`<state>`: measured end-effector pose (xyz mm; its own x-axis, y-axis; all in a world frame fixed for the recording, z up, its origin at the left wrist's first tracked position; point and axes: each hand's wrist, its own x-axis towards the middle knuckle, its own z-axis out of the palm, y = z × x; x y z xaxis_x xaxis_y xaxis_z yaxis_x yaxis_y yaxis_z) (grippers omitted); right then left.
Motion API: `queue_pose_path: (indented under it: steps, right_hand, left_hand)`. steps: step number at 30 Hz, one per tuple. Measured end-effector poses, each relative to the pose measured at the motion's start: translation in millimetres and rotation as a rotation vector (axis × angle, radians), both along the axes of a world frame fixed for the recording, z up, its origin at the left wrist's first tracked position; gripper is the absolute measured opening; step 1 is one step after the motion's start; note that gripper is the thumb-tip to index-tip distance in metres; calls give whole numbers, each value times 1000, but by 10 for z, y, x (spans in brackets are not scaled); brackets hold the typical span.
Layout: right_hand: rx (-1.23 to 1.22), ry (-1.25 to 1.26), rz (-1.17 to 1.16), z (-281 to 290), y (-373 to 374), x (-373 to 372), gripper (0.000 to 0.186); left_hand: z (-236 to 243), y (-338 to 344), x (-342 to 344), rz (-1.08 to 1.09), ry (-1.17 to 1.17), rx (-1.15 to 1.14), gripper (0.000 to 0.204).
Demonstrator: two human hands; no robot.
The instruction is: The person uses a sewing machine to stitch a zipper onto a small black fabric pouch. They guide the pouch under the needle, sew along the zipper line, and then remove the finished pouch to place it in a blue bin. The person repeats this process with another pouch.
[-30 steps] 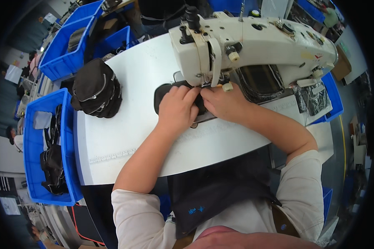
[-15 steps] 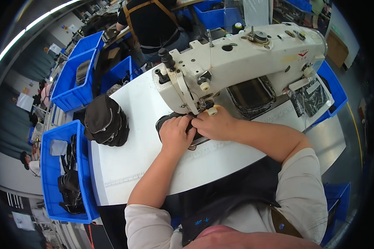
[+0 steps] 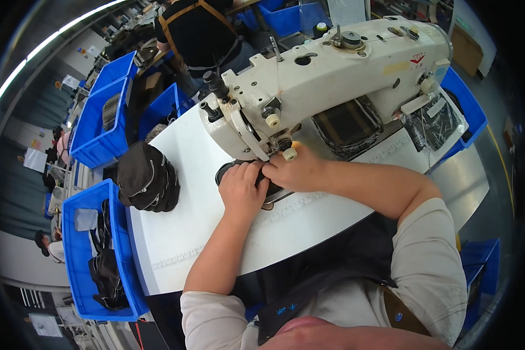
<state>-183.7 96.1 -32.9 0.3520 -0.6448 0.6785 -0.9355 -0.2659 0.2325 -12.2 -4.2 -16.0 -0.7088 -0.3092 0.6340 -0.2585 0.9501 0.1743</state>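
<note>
A white sewing machine (image 3: 326, 70) stands on the white table (image 3: 163, 233). Under its presser foot is a dark fabric piece (image 3: 224, 172), mostly covered by my fingers. My left hand (image 3: 242, 189) presses on this piece with its fingers curled together. My right hand (image 3: 291, 170) pinches the piece close beside the needle area; its fingertips are partly hidden. To the left stands a stack of black zippered pouches (image 3: 146, 178). Right of the needle, under the machine's arm, lies a pile of dark, shiny pieces (image 3: 347, 128).
A blue bin (image 3: 70, 251) with black items is at the table's left edge, more bins (image 3: 102, 149) behind it. Another bin (image 3: 472, 99) is at the right, near a plastic-wrapped pack (image 3: 426, 128). A co-worker (image 3: 198, 32) in a dark top is beyond the table.
The view has shifted, showing more of the room and the co-worker behind the table. Both hands stay on the dark piece at the needle, with only slight movement.
</note>
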Motion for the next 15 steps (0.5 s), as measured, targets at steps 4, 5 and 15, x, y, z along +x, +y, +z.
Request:
queue_pose_path:
  steps: [4,5,15]
  right_hand:
    - [9,-55,74,-21,-5,-52,21]
    - [23,-78,88,-30,11,-56,21]
    - [2,48,-28,-22,49,-1,17]
  left_hand:
    - [12,18,37,-15,-42,116,28]
    - [30,18,49,-52,-58,168,27]
    - [164,-139,223,-273,-205,603,26]
